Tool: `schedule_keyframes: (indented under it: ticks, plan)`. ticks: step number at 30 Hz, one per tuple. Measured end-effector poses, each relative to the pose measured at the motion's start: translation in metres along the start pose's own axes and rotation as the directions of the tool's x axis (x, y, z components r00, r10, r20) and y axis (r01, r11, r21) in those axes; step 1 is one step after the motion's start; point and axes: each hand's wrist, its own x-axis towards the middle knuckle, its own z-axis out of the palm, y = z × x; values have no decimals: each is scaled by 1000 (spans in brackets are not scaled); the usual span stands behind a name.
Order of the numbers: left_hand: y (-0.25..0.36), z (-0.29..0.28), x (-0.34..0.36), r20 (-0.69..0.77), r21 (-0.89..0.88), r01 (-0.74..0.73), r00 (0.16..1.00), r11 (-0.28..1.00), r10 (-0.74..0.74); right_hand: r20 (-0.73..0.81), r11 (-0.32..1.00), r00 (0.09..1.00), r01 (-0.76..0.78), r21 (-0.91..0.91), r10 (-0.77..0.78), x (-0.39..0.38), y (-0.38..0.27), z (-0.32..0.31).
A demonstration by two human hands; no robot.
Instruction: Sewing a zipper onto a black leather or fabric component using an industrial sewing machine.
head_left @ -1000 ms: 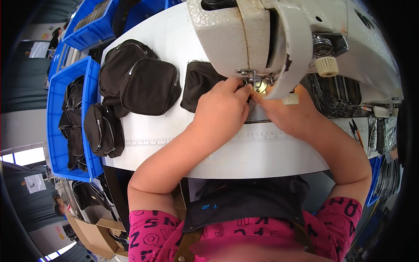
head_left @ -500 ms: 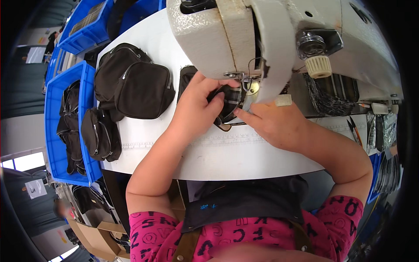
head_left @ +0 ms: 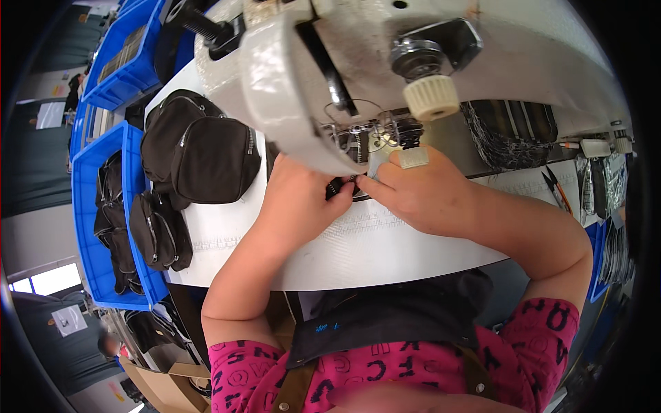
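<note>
At the sewing machine (head_left: 275, 89), both hands hold a small dark fabric piece with a zipper edge (head_left: 335, 187), close below the presser foot (head_left: 363, 146). My left hand (head_left: 299, 199) is closed on its left side, thumb tip against the zipper teeth; the machine head covers some of its fingers. From the right, my right hand (head_left: 430, 196) grips the near edge, its thumb and forefinger meeting close to the left thumb tip. Most of the piece lies hidden behind hands and machine.
Dark brown bags (head_left: 213, 158) lie left on the white table (head_left: 330, 265), beside a blue bin (head_left: 86, 227) of similar bags. A stack of dark striped pieces (head_left: 509, 134) sits right of the machine. A thin orange-and-black tool (head_left: 559, 189) lies near the right edge.
The view has shifted, so the machine head appears lower and further left and covers more of the work. My thumb and finger tips have come closer together; the plaid lining no longer shows.
</note>
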Motion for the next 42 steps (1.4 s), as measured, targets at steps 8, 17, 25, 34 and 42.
schedule_keyframes:
  ticks: [8, 17, 25, 34, 42]
  plan:
    - [-15, 2, -4, 110, -451, 269, 963, 851, -246, 21, 999, 999, 45, 1, -45, -3, 1, 1]
    - [-5, 17, 4, -305, 379, 70, 951, 923, 53, 16, 999, 999, 44, 7, -44, 0, -1, -2]
    - [-9, 13, 7, -298, 465, -200, 882, 862, 365, 12, 999, 999, 35, 15, -35, 0, -1, -3]
    - [-10, 17, 5, -154, 431, -325, 893, 842, 424, 8, 999, 1000, 18, 30, -18, -2, -4, -3]
    - [-10, 17, 4, -131, 420, -328, 900, 846, 415, 14, 1000, 1000, 14, 27, -14, -1, -4, -5]
